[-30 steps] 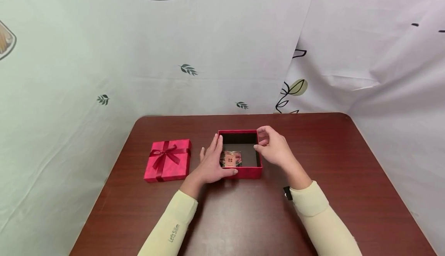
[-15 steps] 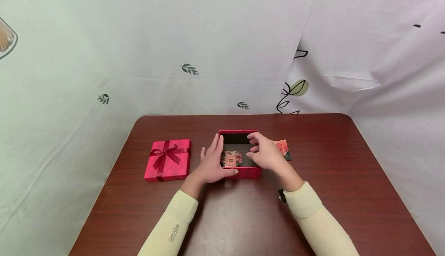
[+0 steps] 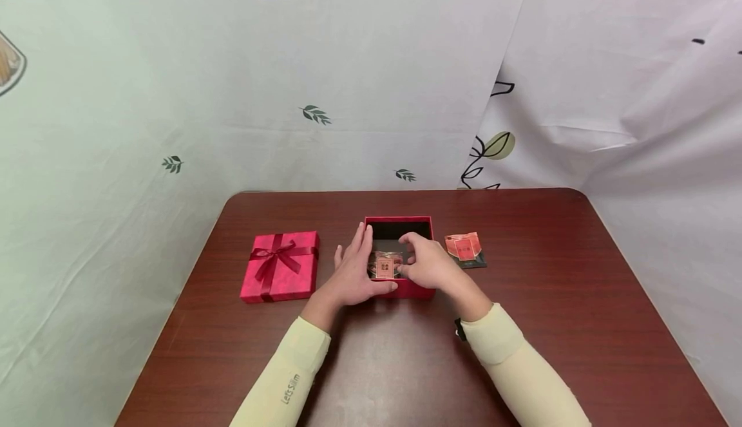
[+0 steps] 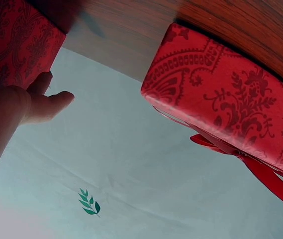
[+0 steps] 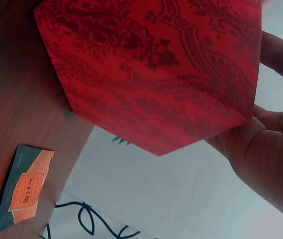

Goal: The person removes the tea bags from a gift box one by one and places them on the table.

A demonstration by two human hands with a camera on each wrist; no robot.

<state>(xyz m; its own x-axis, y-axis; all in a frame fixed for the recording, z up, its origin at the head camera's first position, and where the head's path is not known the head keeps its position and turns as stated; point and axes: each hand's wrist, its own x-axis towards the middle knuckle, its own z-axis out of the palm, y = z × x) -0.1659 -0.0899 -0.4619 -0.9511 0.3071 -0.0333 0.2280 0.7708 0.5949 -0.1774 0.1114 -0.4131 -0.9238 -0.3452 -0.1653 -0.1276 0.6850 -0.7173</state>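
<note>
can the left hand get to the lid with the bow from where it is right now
Probably yes. The left hand rests against the open box, and the lid with the bow lies just to its left on the table, with nothing between them.

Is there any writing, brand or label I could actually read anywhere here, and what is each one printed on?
"Let's Slim": on the left sleeve, running along the forearm; the one text that reads.
Small packet in the open red box: a square label with marks too small to read.
Orange packet on the table: a dark printed label, too blurred to read in the head and right wrist views.
Lid with the bow: only a pattern, no words.
</note>
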